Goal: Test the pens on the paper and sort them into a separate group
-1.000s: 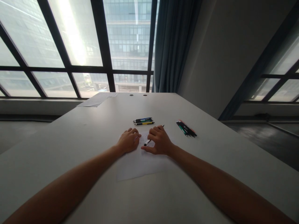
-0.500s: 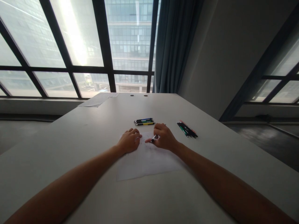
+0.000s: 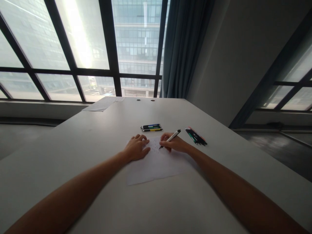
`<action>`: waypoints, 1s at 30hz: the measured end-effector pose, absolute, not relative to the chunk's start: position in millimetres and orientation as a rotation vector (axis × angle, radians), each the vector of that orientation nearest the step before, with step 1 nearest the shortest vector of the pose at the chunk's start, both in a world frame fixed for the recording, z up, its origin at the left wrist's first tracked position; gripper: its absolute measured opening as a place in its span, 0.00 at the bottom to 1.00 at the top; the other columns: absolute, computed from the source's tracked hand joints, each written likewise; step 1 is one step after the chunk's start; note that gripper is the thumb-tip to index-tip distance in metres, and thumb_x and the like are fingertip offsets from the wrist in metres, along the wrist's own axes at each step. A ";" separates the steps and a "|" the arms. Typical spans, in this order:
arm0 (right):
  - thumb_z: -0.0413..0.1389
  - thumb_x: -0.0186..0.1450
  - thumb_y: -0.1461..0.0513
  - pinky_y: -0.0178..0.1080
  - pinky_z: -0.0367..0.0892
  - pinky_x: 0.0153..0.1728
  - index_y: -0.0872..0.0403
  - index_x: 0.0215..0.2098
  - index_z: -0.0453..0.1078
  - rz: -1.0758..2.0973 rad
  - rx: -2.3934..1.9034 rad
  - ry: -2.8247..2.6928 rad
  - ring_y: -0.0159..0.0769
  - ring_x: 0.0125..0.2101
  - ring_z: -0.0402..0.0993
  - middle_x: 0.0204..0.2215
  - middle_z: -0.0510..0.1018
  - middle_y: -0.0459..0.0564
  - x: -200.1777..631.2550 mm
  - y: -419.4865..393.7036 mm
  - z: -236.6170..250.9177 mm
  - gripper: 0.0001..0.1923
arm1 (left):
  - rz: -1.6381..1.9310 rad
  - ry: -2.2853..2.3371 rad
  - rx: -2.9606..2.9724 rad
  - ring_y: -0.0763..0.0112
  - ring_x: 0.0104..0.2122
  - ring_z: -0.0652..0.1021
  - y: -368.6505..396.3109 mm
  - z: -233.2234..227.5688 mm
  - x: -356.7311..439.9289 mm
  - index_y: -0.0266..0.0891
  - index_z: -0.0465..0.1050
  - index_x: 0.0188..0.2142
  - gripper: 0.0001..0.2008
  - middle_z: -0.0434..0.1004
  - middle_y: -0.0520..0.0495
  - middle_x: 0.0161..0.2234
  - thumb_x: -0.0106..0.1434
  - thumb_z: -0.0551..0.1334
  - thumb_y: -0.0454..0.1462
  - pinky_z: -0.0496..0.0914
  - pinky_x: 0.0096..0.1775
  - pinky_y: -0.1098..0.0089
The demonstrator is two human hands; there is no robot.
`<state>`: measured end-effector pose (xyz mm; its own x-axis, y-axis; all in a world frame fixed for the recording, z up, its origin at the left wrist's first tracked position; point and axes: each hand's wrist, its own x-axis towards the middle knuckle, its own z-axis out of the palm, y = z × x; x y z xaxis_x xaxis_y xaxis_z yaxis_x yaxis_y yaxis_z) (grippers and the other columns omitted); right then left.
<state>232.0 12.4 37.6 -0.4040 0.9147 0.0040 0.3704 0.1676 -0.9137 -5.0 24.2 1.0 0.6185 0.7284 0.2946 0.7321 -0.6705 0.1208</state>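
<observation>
A white sheet of paper (image 3: 153,167) lies on the table, with small dark marks near its top. My left hand (image 3: 136,148) rests on the paper's upper left part, fingers spread and holding nothing. In my right hand (image 3: 174,143) is a white pen (image 3: 173,135) with a black end, gripped between thumb and fingers. The pen leans up to the right, and its tip is at the paper beside the marks. Just beyond the paper lies a small row of pens (image 3: 151,127), one with a yellow barrel. To the right of my right hand is a bundle of several pens (image 3: 195,136), mostly black.
The white table (image 3: 117,120) stretches away toward the large window (image 3: 136,42). Loose papers (image 3: 101,104) lie at its far left corner. Two dark round spots (image 3: 152,100) sit near the far edge. A blue curtain (image 3: 181,48) hangs beyond the table.
My right hand has turned the pen, which now points tip-down at the paper in a writing grip. My left thumb has spread outward, and the sheet has shifted slightly.
</observation>
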 end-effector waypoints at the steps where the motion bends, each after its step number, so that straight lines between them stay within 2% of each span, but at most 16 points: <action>1: 0.64 0.54 0.48 0.30 0.65 0.19 0.56 0.31 0.67 1.310 -1.193 -1.877 0.28 0.19 0.70 0.21 0.75 0.45 232.4 12.2 35.1 0.21 | -0.500 -1.272 -2.820 0.53 0.50 0.69 24.4 1.0 -4.9 0.43 0.72 0.53 0.21 0.71 0.42 0.51 0.64 0.55 0.46 0.66 0.51 0.51; 4: 0.65 0.53 0.52 0.32 0.68 0.21 0.57 0.31 0.67 1.436 -1.166 -1.910 0.30 0.23 0.73 0.26 0.78 0.48 233.9 14.0 27.3 0.19 | -0.505 -1.280 -2.820 0.53 0.51 0.69 24.9 0.3 -4.4 0.43 0.72 0.53 0.21 0.71 0.42 0.52 0.64 0.56 0.46 0.66 0.52 0.52; 9: 0.61 0.54 0.59 0.28 0.55 0.14 0.56 0.23 0.64 1.186 -1.273 -2.008 0.24 0.13 0.62 0.15 0.71 0.41 234.7 19.5 14.6 0.11 | -0.502 -1.289 -2.814 0.53 0.50 0.69 24.4 0.2 -3.9 0.42 0.71 0.54 0.21 0.71 0.41 0.51 0.64 0.55 0.46 0.66 0.52 0.51; 15: 0.59 0.52 0.62 0.28 0.54 0.15 0.56 0.21 0.65 1.058 -1.264 -2.110 0.25 0.14 0.61 0.14 0.68 0.41 233.7 20.3 13.3 0.07 | -0.506 -1.274 -2.809 0.53 0.50 0.69 25.2 -1.0 -5.0 0.42 0.72 0.54 0.22 0.70 0.42 0.52 0.64 0.55 0.47 0.66 0.51 0.51; 26: 0.59 0.53 0.62 0.29 0.55 0.15 0.55 0.21 0.63 1.076 -1.294 -2.126 0.26 0.14 0.62 0.14 0.69 0.41 234.2 21.0 13.7 0.08 | -0.540 -1.289 -2.823 0.52 0.51 0.69 24.9 0.8 -4.6 0.42 0.72 0.52 0.20 0.71 0.41 0.51 0.64 0.56 0.46 0.65 0.52 0.50; 28: 0.58 0.56 0.58 0.30 0.56 0.16 0.55 0.24 0.66 0.985 -1.334 -2.057 0.28 0.14 0.63 0.14 0.68 0.41 234.4 22.0 13.3 0.09 | -0.538 -1.301 -2.829 0.52 0.50 0.69 25.6 1.9 -5.2 0.42 0.73 0.51 0.20 0.71 0.40 0.51 0.63 0.57 0.46 0.66 0.51 0.51; 30: 0.57 0.60 0.53 0.32 0.60 0.20 0.55 0.30 0.70 0.748 -1.335 -1.954 0.32 0.18 0.67 0.17 0.72 0.44 234.5 23.2 13.1 0.13 | -0.515 -1.322 -2.839 0.52 0.50 0.70 25.5 4.3 -5.5 0.41 0.73 0.49 0.19 0.72 0.40 0.49 0.61 0.59 0.45 0.66 0.51 0.52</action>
<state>234.5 23.2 13.1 -0.2725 0.9426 0.1927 0.5734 0.3200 -0.7542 -5.5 25.5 4.3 0.6002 0.7504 0.2769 0.7400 -0.6523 0.1640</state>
